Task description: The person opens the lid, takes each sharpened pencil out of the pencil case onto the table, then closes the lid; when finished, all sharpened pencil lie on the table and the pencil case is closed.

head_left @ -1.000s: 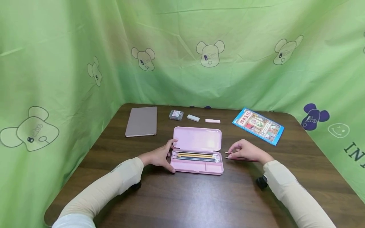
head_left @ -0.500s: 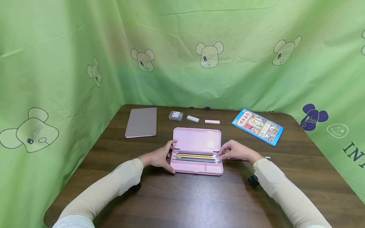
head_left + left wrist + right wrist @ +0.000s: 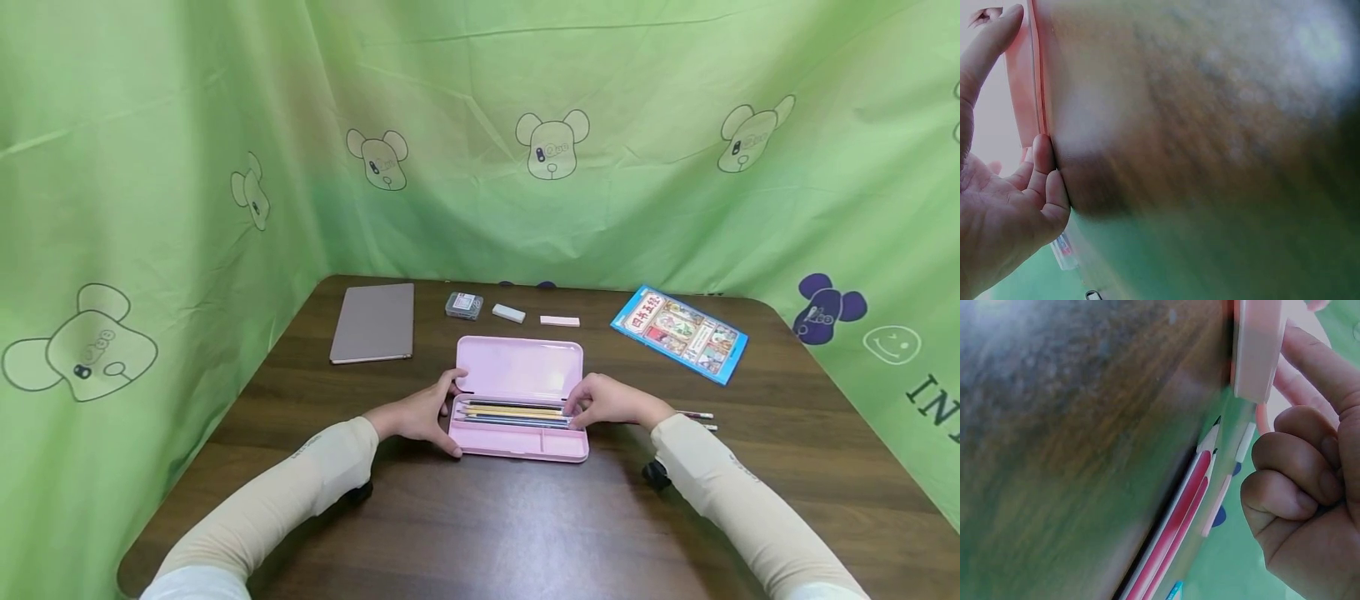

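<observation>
A pink pencil case (image 3: 495,438) lies with its lid raised at the middle of the table, several pencils (image 3: 510,413) side by side in its long back compartment. My left hand (image 3: 418,410) grips the case's left end, thumb at the front corner and fingers along the side and back. Over the case's right end, the thumb and index finger of my right hand (image 3: 617,400) reach in at the pencils' eraser ends; whether they pinch one is hidden. The other fingers of that hand are curled. Beside the case lie two red pencils (image 3: 1175,515), partly under my right wrist in the head view.
Behind the case are a small clear box (image 3: 464,305), a white eraser (image 3: 508,313) and a narrow pink block (image 3: 559,321). A grey notebook (image 3: 373,323) lies at the back left, a blue-edged booklet (image 3: 681,333) at the back right. Green cloth (image 3: 450,217) hangs around the table.
My right hand has moved left from the red pencils on the table, past the case's right edge, to the pencil ends inside. The left hand has stayed on the case.
</observation>
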Demonstrator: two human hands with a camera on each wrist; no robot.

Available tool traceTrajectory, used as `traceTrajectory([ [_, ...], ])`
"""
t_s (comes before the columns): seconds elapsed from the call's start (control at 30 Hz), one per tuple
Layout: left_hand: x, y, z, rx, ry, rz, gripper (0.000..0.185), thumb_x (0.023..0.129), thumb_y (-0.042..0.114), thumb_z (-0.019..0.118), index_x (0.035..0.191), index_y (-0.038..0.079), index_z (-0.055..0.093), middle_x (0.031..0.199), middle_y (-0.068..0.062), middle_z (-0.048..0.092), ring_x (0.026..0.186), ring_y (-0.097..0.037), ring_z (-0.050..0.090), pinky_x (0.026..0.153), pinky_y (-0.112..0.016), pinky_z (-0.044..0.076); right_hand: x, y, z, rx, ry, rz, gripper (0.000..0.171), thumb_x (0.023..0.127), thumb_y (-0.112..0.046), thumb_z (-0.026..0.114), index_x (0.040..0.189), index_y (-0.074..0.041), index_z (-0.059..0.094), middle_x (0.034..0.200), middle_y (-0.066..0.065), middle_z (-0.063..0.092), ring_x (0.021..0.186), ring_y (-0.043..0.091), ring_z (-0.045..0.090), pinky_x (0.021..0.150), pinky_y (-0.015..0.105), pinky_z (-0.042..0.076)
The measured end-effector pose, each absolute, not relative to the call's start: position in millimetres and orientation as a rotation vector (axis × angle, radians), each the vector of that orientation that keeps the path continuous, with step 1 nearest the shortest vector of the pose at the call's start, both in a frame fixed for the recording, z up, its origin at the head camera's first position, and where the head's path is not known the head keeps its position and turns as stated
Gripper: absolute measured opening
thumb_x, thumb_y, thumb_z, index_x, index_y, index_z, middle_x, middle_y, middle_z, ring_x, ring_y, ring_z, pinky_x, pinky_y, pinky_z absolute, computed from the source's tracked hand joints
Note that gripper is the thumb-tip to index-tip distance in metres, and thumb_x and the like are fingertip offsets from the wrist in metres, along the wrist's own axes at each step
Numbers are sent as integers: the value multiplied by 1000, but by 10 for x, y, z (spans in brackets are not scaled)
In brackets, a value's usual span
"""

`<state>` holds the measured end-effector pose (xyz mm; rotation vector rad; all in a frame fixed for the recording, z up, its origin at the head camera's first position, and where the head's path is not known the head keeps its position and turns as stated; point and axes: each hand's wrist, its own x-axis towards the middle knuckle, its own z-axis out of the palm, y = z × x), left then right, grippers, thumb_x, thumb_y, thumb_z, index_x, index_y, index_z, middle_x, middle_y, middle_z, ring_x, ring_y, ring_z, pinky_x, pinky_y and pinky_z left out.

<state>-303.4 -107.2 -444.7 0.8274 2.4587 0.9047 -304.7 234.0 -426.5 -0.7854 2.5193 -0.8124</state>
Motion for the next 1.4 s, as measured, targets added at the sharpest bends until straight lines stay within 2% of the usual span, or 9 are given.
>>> traceTrajectory([
  [0.27, -3053, -1092, -4441, 825, 2473, 913, 116, 59, 35, 87, 142, 19, 8, 129, -9, 38, 97, -19, 45, 88, -35, 38, -3059, 2274, -4219, -821, 2563, -709, 15, 75, -17, 76, 85, -8, 71, 66, -6, 58, 63, 8, 47, 58, 22, 41],
  [0.97, -3042, -1070, -4449, 809, 2453, 911, 116, 59, 35, 87, 143, 18, 9, 130, -10, 38, 100, -20, 45, 90, -37, 38, -3035, 2250, -4218, -739, 2630, -588, 11, 74, -20, 77, 79, -12, 71, 64, -5, 57, 60, 9, 46, 55, 23, 38],
  [1.4, -3064, -1067, -4445, 860, 2472, 901, 115, 59, 33, 87, 142, 16, 10, 128, -11, 39, 96, -19, 46, 87, -34, 38, -3047, 2298, -4243, -867, 2571, -653, 7, 78, -18, 74, 77, -12, 71, 62, -7, 60, 56, 4, 46, 54, 20, 40],
])
